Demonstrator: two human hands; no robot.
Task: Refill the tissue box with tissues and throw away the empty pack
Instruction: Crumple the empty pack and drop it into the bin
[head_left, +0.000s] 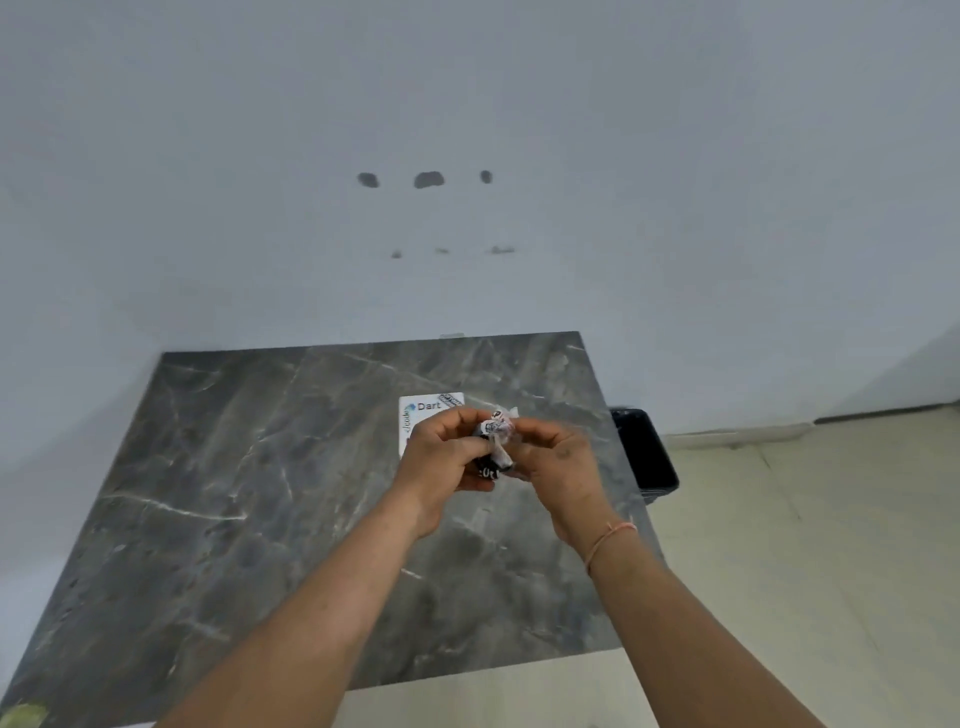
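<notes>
head view: two hands, left grip (441, 457) and right grip (556, 460), both clasp one crumpled pack (493, 441) above one tissue box (415, 415).

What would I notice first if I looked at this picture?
Two hands, left hand and right hand, meet in the middle, scrunching a crumpled wrapper over a grey marble table. A white tissue box peeks out behind them, and a black bin stands beside the table's right edge.

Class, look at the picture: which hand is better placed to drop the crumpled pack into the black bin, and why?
Probably the right hand: the black bin stands beside the table's right edge, nearest that hand, and both hands already grip the crumpled pack.
</notes>
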